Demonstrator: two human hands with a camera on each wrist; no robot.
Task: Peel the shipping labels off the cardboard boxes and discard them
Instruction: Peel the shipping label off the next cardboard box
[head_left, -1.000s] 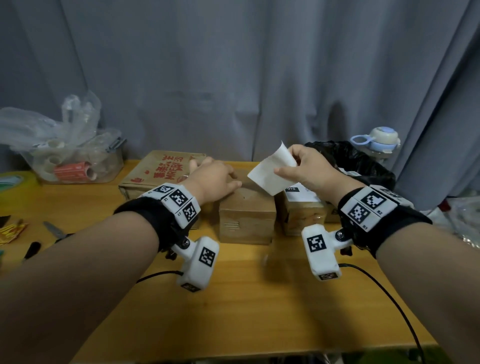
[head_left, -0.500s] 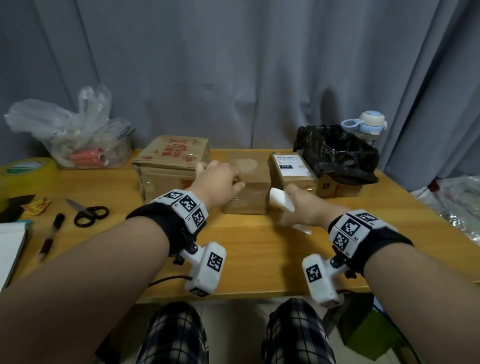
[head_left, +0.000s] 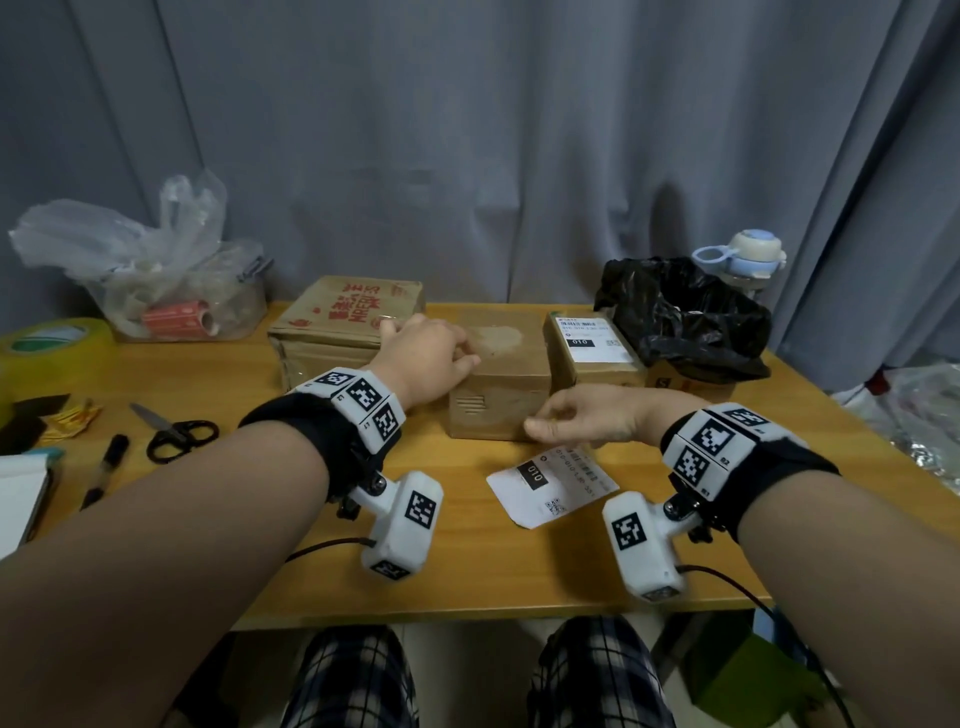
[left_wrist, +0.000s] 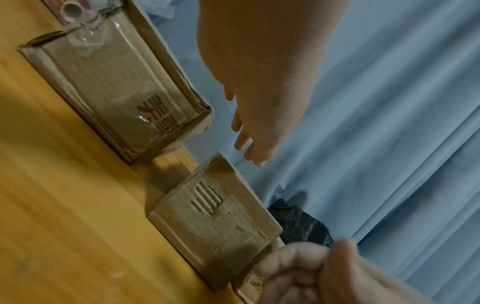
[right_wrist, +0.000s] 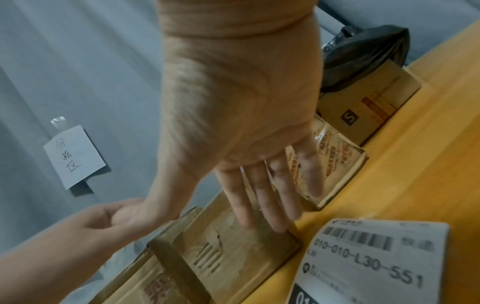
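Note:
A peeled white shipping label (head_left: 553, 486) (right_wrist: 376, 257) lies flat on the wooden table (head_left: 467, 571), just in front of the small middle box (head_left: 498, 384) (left_wrist: 215, 222). That box has a pale torn patch on top. My right hand (head_left: 582, 421) (right_wrist: 259, 195) hovers over the label's far edge with fingers straight and holds nothing. My left hand (head_left: 431, 353) (left_wrist: 259, 102) rests on the middle box's top left edge, fingers loosely bent. To the right, another box (head_left: 592, 364) still carries a white label (head_left: 589, 338). A larger red-printed box (head_left: 343, 322) (left_wrist: 116, 92) stands on the left.
A black plastic bag (head_left: 685, 317) (right_wrist: 363, 47) sits on a box at the back right, beside a pale blue bottle (head_left: 748, 254). Scissors (head_left: 176, 431), a pen (head_left: 104, 467) and a tape roll (head_left: 47, 348) lie left. A clear bag of clutter (head_left: 156, 291) fills the back left.
My right hand carried the peeled label down from above the boxes to the table and let it go. My left hand stayed on the middle box.

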